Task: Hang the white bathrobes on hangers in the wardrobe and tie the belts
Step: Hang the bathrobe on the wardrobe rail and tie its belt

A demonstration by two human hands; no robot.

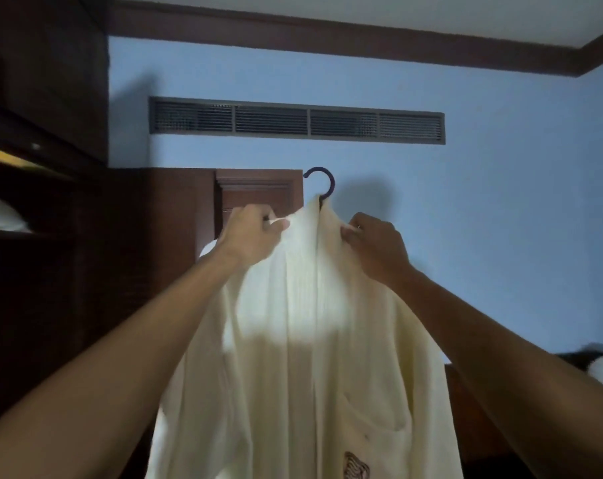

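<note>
Held up high before the blue wall: white bathrobe (303,340), long axis hanging straight down, draped on the hanger (322,184). Gripping the collar, left hand (250,233) and right hand (376,245), either side of the hook. Dark wardrobe (44,202) off left, nearer the left hand. No belt visible.

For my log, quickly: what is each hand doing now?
Left hand: closed, pinching the bathrobe at the collar.
Right hand: closed, pinching the bathrobe's other collar side.
</note>
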